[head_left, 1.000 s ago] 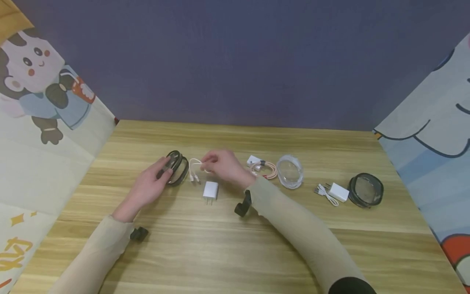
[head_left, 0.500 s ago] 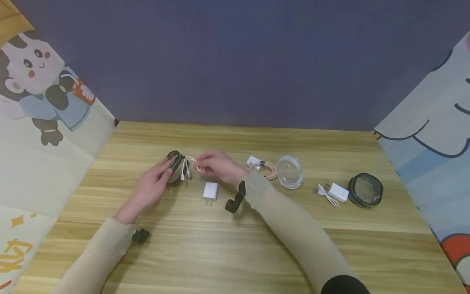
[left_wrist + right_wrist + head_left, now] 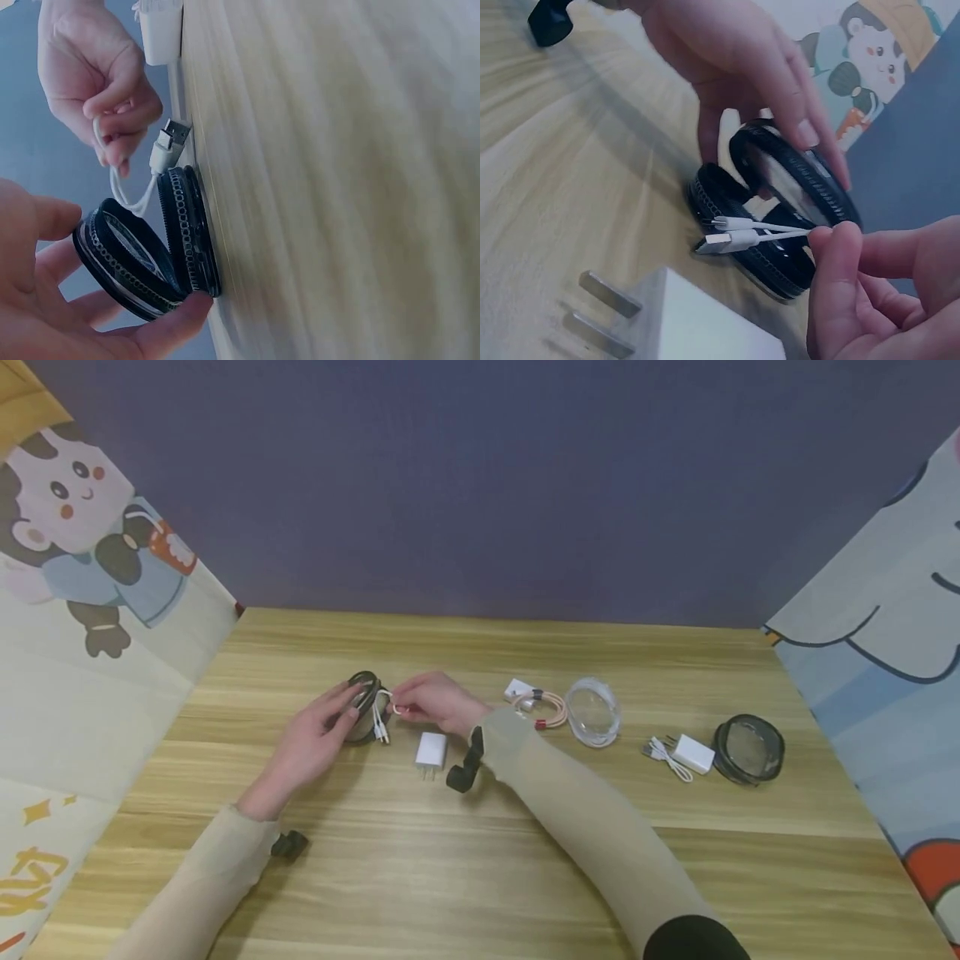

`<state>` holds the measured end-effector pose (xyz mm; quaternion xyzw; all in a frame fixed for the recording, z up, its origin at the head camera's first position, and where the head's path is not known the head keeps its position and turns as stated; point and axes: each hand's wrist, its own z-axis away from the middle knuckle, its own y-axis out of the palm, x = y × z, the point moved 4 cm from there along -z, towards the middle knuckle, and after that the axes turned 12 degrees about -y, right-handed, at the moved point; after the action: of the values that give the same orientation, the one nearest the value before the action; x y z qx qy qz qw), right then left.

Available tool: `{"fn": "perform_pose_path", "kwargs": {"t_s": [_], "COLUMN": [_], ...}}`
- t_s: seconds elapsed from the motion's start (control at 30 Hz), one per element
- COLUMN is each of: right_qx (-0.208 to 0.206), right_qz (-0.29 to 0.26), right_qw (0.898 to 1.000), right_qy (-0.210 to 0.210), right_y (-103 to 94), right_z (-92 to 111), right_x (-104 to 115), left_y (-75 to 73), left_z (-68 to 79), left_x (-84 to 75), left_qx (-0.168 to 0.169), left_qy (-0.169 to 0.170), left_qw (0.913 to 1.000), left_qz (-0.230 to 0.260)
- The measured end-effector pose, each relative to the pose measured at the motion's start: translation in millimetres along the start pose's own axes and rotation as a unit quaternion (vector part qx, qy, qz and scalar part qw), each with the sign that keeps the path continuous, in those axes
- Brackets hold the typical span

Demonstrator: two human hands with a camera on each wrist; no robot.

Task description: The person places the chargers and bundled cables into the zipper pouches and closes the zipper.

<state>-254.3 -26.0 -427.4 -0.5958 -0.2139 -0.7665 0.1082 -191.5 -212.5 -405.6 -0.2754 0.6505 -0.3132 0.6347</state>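
A small round black zippered case (image 3: 780,274) with a clear lid stands unzipped on the table, its lid tilted up. My left hand (image 3: 307,742) holds that lid by its edge, thumb on one side and fingers on the other, as the left wrist view shows. Between thumb and fingertips my right hand (image 3: 438,700) pinches a folded white USB cable (image 3: 742,238). The cable's plugs hang over the open case, pointing down toward its lower half. Just in front of the right hand lies a white plug-in charger (image 3: 431,750), prongs toward me.
Right of the hands lie another white charger (image 3: 517,688), a pinkish coiled cable (image 3: 555,710) and a clear-white round case (image 3: 615,714). Farther right are a bundled white cable (image 3: 678,768), a white charger (image 3: 693,753) and a black round case (image 3: 776,752). A dark panel (image 3: 480,485) stands behind the table.
My right hand has carried the white cable leftward from beside the case to over its opening. The left hand still holds the lid, nearly in place.
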Motion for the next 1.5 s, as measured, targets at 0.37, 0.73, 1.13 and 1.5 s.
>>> {"fn": "perform_pose_path", "kwargs": {"t_s": [0.37,0.73,1.13,1.5], "right_qx": [-0.046,-0.016,0.081,0.039], "right_qz": [0.060,0.356,0.450,0.461], "right_qw": [0.997,0.928,0.881,0.877], "right_qy": [-0.020,-0.112,-0.117,-0.130], "right_y": [8.7,8.5,16.8,13.3], "right_z": [-6,3,8,-1], "right_x": [-8,6,12,5], "left_y": [4.3,3.1,1.5,3.2], "left_z": [-3.1,-2.4,-1.8,-2.3], "left_x": [4.5,4.5,2.2,3.1], "left_qx": [-0.004,0.001,0.010,0.011], "left_qy": [0.004,0.003,0.000,0.002], "left_qw": [1.0000,1.0000,0.9999,0.9999], "left_qz": [0.001,-0.002,-0.004,-0.012]}}
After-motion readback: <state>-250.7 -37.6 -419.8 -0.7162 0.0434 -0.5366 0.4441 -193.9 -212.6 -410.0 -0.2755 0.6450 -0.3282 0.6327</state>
